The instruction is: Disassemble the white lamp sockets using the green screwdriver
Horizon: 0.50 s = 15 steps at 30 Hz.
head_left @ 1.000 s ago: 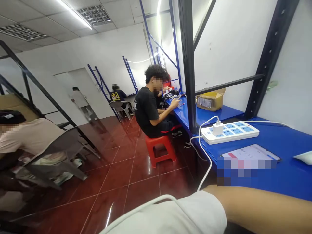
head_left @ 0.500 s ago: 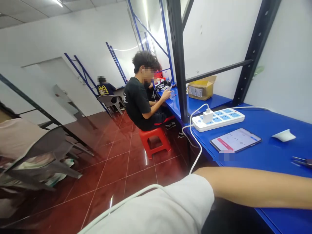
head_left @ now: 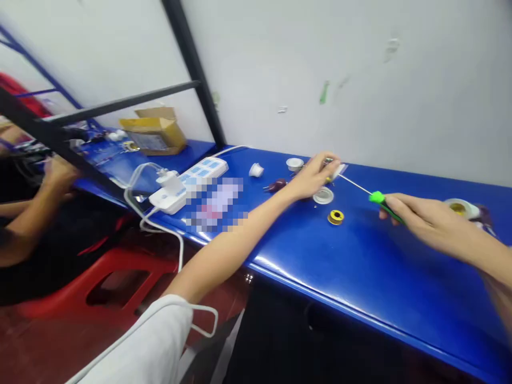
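Note:
My right hand (head_left: 430,221) is wrapped round the green handle of a screwdriver (head_left: 376,197), whose thin metal shaft points left. The shaft's tip reaches a small whitish piece (head_left: 340,169) beside my left hand (head_left: 314,177). My left fingers are curled together over the back of the blue table; what they pinch is small and blurred. Just below that hand lie a white ring (head_left: 323,196) and a small yellow spool (head_left: 336,217) with a dark centre. To its left are a white round dish (head_left: 295,164) and a dark red object with two metal prongs (head_left: 277,185).
A white power strip (head_left: 214,168) with a plugged-in charger and a blurred-out phone (head_left: 218,202) lie left, near a small white cup-like piece (head_left: 256,170). Behind a black post stands a cardboard box (head_left: 154,136). A co-worker's hand (head_left: 60,170) and red stool (head_left: 116,288) are far left.
The view has swung right, from the room and co-worker to the blue table. Both my hands and the green screwdriver now show; before, only my left arm was visible.

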Available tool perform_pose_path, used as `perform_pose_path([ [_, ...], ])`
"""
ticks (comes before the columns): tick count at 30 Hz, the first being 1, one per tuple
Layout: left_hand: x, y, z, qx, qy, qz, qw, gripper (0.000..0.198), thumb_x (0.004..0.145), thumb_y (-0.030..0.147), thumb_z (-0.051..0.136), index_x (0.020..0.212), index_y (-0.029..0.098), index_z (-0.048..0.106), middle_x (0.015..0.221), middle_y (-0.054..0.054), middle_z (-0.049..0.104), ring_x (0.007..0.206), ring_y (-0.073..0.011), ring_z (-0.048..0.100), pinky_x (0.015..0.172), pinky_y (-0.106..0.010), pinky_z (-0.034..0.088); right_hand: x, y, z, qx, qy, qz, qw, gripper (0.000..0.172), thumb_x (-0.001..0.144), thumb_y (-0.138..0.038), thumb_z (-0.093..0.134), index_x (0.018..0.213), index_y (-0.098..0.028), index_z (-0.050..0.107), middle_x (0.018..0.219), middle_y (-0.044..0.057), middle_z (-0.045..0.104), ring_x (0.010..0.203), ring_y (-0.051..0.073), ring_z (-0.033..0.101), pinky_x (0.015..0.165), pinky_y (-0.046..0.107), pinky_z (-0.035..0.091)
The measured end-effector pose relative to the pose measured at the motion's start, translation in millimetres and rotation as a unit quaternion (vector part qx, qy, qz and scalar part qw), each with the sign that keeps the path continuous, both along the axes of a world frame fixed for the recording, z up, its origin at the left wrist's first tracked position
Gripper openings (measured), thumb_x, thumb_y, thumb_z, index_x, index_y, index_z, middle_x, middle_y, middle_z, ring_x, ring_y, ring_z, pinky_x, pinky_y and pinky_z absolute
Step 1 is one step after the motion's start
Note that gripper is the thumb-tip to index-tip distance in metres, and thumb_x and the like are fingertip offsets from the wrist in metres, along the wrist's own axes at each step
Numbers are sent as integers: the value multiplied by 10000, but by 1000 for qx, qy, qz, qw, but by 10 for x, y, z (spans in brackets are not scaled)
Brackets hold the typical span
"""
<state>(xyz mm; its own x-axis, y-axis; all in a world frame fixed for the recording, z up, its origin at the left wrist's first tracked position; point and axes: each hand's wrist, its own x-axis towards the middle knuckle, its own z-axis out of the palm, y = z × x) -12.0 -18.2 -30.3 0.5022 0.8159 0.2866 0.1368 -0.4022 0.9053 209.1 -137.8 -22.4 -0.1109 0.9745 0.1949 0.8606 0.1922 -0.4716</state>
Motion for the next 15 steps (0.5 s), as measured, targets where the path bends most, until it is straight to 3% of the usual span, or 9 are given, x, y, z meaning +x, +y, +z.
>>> perform_pose_path([
  [1, -1, 56, -10, 5, -8, -2, 1000, 176, 1096, 356, 567, 1116, 190, 625, 864, -12, 665, 793, -138, 649, 853, -304, 557, 93, -63, 5, -19, 15, -11, 1000, 563, 1088, -643, 425, 994, -202, 762, 801, 72, 742, 692, 238, 695, 680, 382, 578],
  [3, -65, 166, -19, 17, -6, -6, 1000, 190, 1073, 383, 616, 1093, 195, 611, 857, -6, 658, 780, -132, 646, 820, -285, 552, 159, -84, 11, -35, 69, -9, 997, 525, 1032, -668, 494, 1132, -219, 747, 823, 70, 760, 714, 264, 716, 703, 394, 567],
  [7, -161, 251, -12, 32, 9, 4, 999, 213, 1074, 423, 605, 1068, 211, 596, 784, 11, 626, 718, -127, 617, 740, -266, 542, 106, 25, 35, 75, 78, -23, 994, 341, 893, -526, 683, 1033, -217, 717, 1089, 122, 801, 980, 316, 747, 856, 411, 573],
  [9, -161, 261, -15, 53, 17, 13, 998, 244, 1057, 458, 632, 1051, 216, 607, 741, 25, 589, 661, -118, 571, 675, -250, 511, 79, 48, 49, 49, 59, -11, 997, 321, 971, -511, 585, 1022, -225, 721, 1110, 124, 799, 1002, 310, 743, 891, 415, 561],
  [12, -150, 302, -26, 75, 21, 15, 997, 308, 1027, 528, 663, 1049, 223, 627, 716, 32, 562, 615, -112, 526, 604, -239, 467, 67, 48, 62, -23, 42, 8, 999, 401, 1073, -429, 390, 940, -227, 709, 933, 100, 779, 855, 274, 727, 846, 400, 532],
  [15, -146, 361, -35, 83, 16, 13, 996, 331, 1021, 557, 661, 1051, 229, 630, 737, 24, 588, 607, -110, 528, 589, -238, 472, 81, 53, 54, -44, 87, 16, 995, 347, 1056, -461, 474, 1091, -213, 714, 880, 75, 767, 777, 257, 704, 784, 379, 523],
])
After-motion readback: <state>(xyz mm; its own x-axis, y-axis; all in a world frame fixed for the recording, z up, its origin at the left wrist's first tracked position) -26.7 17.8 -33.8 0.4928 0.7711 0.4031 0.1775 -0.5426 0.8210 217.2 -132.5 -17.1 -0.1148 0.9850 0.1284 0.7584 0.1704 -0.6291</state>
